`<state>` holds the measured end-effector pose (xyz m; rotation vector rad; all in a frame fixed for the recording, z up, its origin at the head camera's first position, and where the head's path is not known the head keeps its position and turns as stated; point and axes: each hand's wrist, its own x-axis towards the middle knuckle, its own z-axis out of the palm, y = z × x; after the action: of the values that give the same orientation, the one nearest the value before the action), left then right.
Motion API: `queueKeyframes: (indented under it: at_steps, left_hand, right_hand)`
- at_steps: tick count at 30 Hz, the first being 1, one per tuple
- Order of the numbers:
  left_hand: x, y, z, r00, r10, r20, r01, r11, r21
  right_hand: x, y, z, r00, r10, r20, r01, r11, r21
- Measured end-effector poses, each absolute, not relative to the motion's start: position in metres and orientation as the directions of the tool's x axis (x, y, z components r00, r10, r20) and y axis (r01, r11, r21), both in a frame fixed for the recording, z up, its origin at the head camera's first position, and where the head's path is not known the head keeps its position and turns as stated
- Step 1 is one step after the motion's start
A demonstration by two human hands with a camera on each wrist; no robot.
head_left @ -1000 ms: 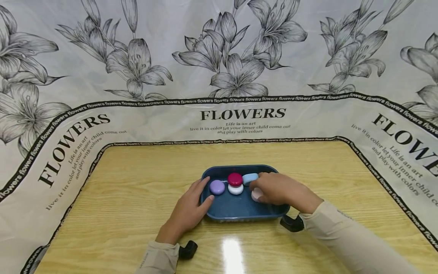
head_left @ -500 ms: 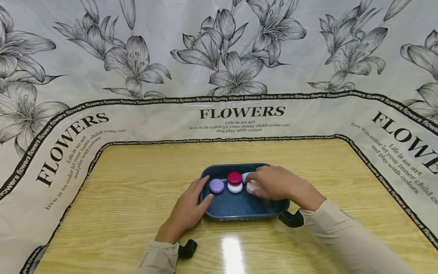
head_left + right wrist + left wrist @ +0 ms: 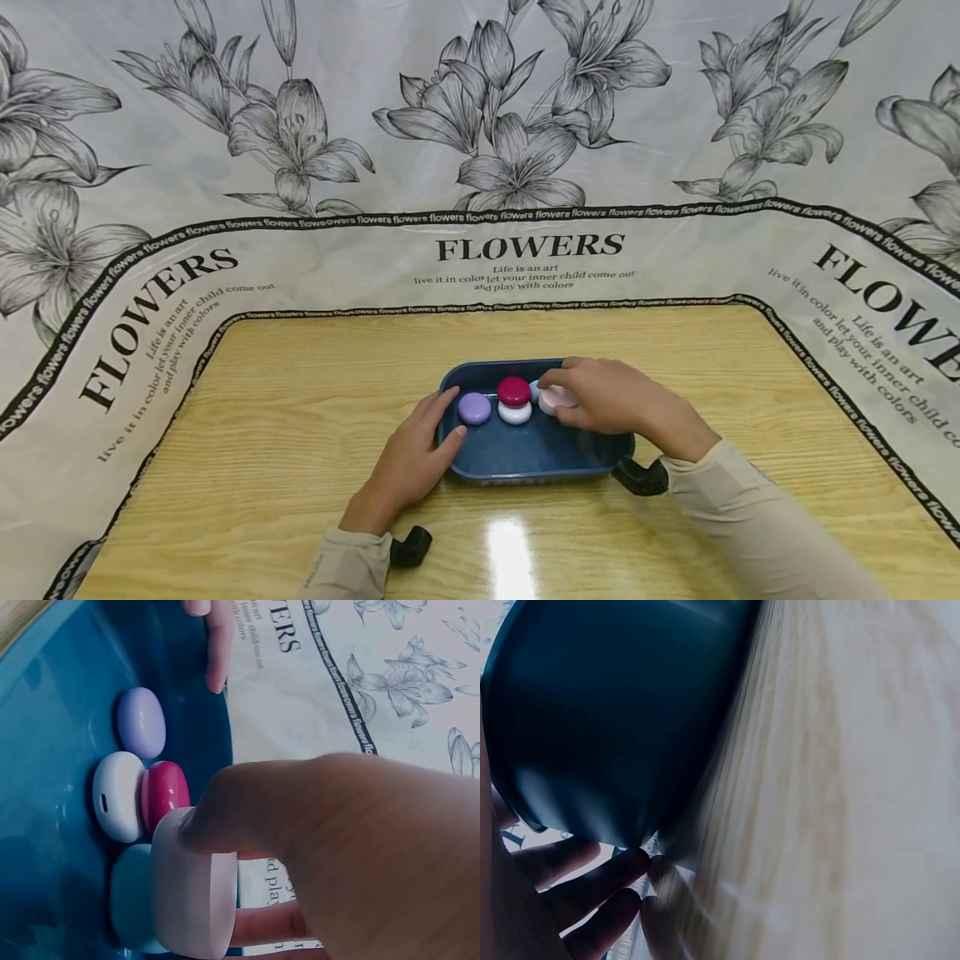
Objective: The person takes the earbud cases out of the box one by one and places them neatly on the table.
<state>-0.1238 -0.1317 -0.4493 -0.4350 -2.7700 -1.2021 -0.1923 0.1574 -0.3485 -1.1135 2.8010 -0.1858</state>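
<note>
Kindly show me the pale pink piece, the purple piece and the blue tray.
Pale pink piece (image 3: 193,891), right wrist view, visible middle.
Purple piece (image 3: 474,408), head view, rounded top.
Blue tray (image 3: 517,451), head view, bare floor.

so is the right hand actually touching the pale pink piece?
Touching. The right wrist view shows it: the right hand pinches the pale pink piece, thumb against one side, fingers at the opposite side.

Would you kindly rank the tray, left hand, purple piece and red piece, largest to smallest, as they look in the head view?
Tray
Left hand
Purple piece and red piece: too alike to rank
</note>
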Motion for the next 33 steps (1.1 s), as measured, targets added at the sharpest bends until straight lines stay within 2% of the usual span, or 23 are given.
queueKeyframes:
  at_steps: [15,23,33]
  left_hand:
    - [-0.126,-0.131,-0.451,-0.953,0.223,0.203,0.3,0.644,0.704]
    - [-0.125,-0.131,-0.452,-0.961,0.205,0.186,0.276,0.645,0.713]
    - [-0.124,-0.132,-0.451,-0.96,0.215,0.182,0.279,0.645,0.712]
  right_hand:
    - [-0.194,0.165,-0.346,-0.794,-0.608,0.027,-0.601,0.777,-0.188]
    - [-0.193,0.172,-0.341,-0.806,-0.588,0.068,-0.587,0.78,-0.219]
    - [-0.192,0.187,-0.343,-0.84,-0.528,0.126,-0.539,0.785,-0.306]
